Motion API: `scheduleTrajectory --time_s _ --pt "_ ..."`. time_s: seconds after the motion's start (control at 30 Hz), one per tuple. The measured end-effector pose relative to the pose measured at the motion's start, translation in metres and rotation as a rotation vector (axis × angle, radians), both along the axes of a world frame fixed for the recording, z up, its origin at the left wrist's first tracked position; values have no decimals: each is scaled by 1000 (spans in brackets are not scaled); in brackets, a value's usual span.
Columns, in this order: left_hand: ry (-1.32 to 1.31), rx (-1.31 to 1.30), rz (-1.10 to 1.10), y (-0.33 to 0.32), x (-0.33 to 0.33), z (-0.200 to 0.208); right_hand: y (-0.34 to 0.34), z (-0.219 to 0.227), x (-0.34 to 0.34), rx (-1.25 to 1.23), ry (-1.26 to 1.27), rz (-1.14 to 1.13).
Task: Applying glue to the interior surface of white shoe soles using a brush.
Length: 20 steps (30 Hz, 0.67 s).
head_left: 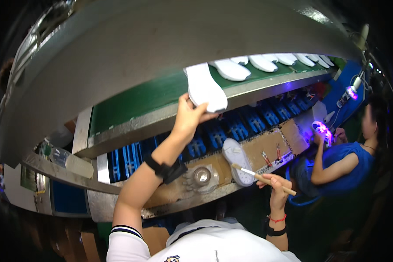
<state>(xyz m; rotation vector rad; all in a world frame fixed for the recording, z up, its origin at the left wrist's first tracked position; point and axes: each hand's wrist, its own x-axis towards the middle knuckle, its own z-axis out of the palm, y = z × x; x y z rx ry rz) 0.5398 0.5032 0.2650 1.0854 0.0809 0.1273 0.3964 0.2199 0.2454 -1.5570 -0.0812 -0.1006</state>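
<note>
My left hand (191,114) is closed on the near end of a white shoe sole (205,89), at the edge of the green conveyor belt (135,102). In my right hand (277,192) is a brush (266,179) with a pale wooden handle, its tip pointing left. That tip is over or against a second white sole (236,159), which lies on the cardboard-covered ledge (214,163); whether it touches I cannot tell. Left of this sole stands a round clear dish (202,175) on the cardboard.
Several white soles (264,63) line the belt to the right, beneath a metal hood (183,39). Blue racks (238,131) run below the belt. A person in blue (340,161) handles a purple-lit shoe (321,129) at right. A clear plastic bottle (72,162) lies at left.
</note>
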Motion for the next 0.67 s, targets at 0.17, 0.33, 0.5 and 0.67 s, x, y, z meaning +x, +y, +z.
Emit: scheduleTrajectory --time_s 0.17,0.33,0.5,0.67 --pt "134 118 -89 11 103 5 -12 -4 -9 10 14 -63" --pt "283 163 -237 -28 142 18 -23 -9 -14 15 57 -100" --pt "334 133 -367 -35 154 25 -29 -16 -15 76 89 -33" --pt "-117 879 79 -52 95 3 -27 -37 -10 121 129 86"
